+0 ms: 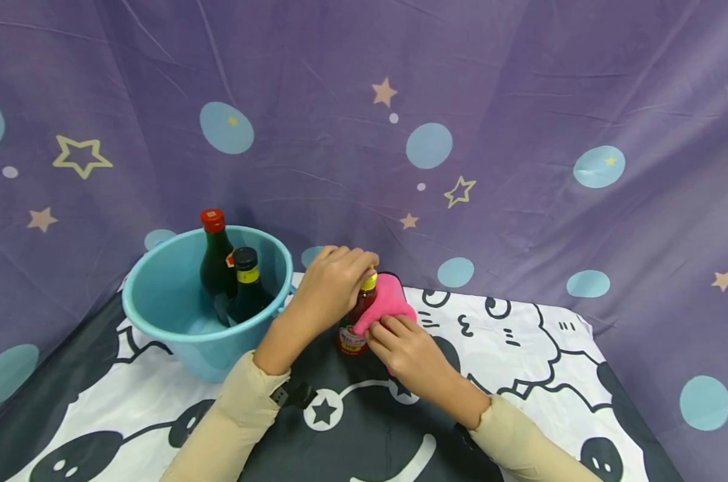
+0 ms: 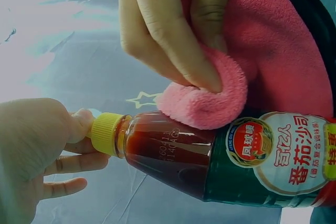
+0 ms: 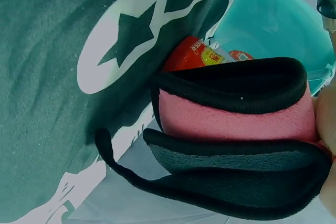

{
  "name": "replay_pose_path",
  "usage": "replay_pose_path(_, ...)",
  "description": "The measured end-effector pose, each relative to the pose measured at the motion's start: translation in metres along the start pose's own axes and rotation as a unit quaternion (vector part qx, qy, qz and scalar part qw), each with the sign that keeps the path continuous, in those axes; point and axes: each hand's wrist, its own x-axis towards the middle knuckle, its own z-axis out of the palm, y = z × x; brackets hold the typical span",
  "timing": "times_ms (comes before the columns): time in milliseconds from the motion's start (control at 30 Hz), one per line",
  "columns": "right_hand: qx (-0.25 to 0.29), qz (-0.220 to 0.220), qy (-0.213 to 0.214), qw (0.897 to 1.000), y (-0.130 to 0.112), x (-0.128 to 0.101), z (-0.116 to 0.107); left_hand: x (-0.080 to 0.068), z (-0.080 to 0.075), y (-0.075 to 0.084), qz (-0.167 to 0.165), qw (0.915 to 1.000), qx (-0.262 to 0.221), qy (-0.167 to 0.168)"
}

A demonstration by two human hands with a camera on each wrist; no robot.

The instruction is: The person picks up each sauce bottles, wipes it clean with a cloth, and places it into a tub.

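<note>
- Pink cloth (image 1: 390,298), black-edged, is pinched in a fold by the right hand (image 1: 407,351) and pressed against the sauce bottle (image 1: 356,321) at its shoulder, on the bottle's right side.
- Bottle is stood upright on the worktop (image 1: 538,361), long axis vertical, just right of the teal bucket (image 1: 159,301).
- Yellow cap (image 2: 105,133) is gripped from above by the left hand (image 1: 333,281), fingers curled round it.
- Two dark bottles (image 1: 231,274) are seen inside the bucket.
</note>
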Motion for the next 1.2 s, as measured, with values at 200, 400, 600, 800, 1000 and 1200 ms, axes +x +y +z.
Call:
replay_pose_path(200,0.012,-0.003,-0.014,1.0,-0.0007,-0.0021,0.0007,0.0002,0.0,0.0002,0.001,1.0,-0.007,0.001)
replay_pose_path(400,0.039,-0.001,-0.051,0.998,-0.0038,-0.0084,0.0036,-0.0011,-0.0002,0.0009,-0.001,1.0,-0.006,-0.007)
replay_pose_path(600,0.058,0.012,-0.074,0.996,-0.0045,-0.0093,0.0028,-0.001,0.0001,0.0002,0.002,1.0,-0.008,-0.001)
replay_pose_path(800,0.06,0.015,-0.085,0.994,-0.0033,-0.0082,0.0023,0.0005,0.0011,-0.001,0.009,0.9999,-0.01,0.004)
replay_pose_path(1000,0.066,0.021,-0.085,0.994,-0.0024,-0.0074,0.003,0.0016,0.0003,-0.0014,0.0,0.9999,-0.013,-0.008)
replay_pose_path(1200,0.074,0.019,-0.092,0.993,-0.0005,-0.0075,0.0027,0.002,0.0011,-0.0014,0.0,0.9998,-0.019,-0.007)
